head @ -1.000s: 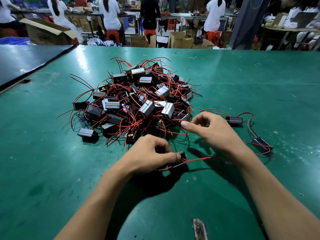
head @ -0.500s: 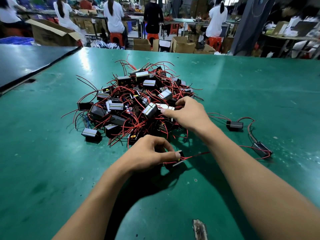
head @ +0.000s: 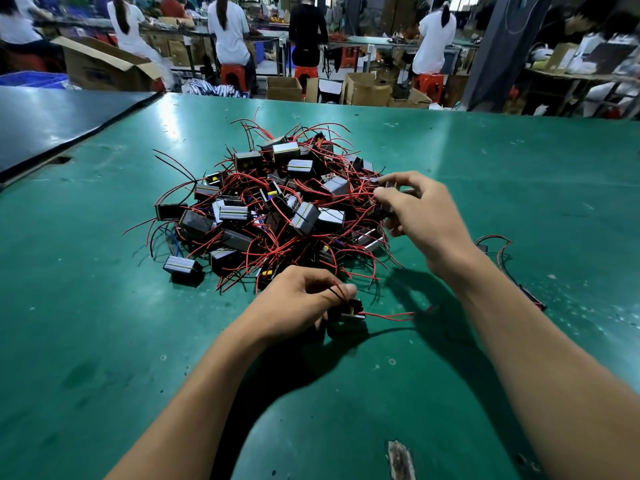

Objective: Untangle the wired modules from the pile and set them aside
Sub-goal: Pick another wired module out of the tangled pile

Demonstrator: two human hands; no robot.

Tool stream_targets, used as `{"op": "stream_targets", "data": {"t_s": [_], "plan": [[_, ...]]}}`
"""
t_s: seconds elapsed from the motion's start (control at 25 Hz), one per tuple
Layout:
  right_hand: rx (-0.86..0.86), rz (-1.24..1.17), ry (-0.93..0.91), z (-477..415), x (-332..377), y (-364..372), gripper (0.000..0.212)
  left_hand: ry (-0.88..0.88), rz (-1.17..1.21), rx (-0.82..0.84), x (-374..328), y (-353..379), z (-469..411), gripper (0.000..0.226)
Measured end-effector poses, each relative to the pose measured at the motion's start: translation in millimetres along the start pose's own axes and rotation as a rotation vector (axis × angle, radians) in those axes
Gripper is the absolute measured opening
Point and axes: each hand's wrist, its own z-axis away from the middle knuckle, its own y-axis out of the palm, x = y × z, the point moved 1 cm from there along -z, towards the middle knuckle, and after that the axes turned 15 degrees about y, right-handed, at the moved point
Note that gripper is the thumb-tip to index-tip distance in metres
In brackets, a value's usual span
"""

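A pile of small black modules with tangled red wires [head: 277, 209] lies in the middle of the green table [head: 86, 323]. My left hand [head: 298, 303] sits just in front of the pile and pinches one black module [head: 348, 313] whose red wire trails to the right. At the pile's right edge, my right hand [head: 419, 213] grips a module [head: 389, 188] between fingers and thumb, partly hiding it. Two separated modules lie to the right, mostly hidden behind my right forearm: one [head: 483, 247] near the wrist, another [head: 531, 297] further right.
A dark table [head: 52, 123] adjoins at the far left. A worn patch [head: 400, 459] marks the table's near edge. Beyond the far edge sit several people on red stools, with cardboard boxes [head: 367, 90] on the floor.
My right hand went from the table beside the pile into the pile's right side and closed on a module there. My left hand kept holding its module in place.
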Motion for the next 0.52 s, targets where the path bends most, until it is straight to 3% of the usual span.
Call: {"op": "stream_targets", "data": {"t_s": [0.16, 0.28, 0.36, 0.52], "plan": [[-0.073, -0.299, -0.065, 0.6, -2.6, -15.3, 0.007, -0.032, 0.021, -0.046, 1.3, -0.2, -0.4, 0.039], [0.153, -0.494, 0.063, 2.2, -10.0, -22.4, 0.020, -0.062, 0.064, -0.050, 0.8, -1.4, 0.8, 0.045], [0.310, -0.357, 0.181, 4.6, -20.0, -24.5, 0.025, -0.065, 0.068, -0.036, 0.1, -2.7, 1.4, 0.042], [0.461, 0.186, 0.248, 19.1, -49.0, -28.1, 0.021, -0.080, 0.076, 0.009, 1.1, -4.9, 2.5, 0.035]]}}
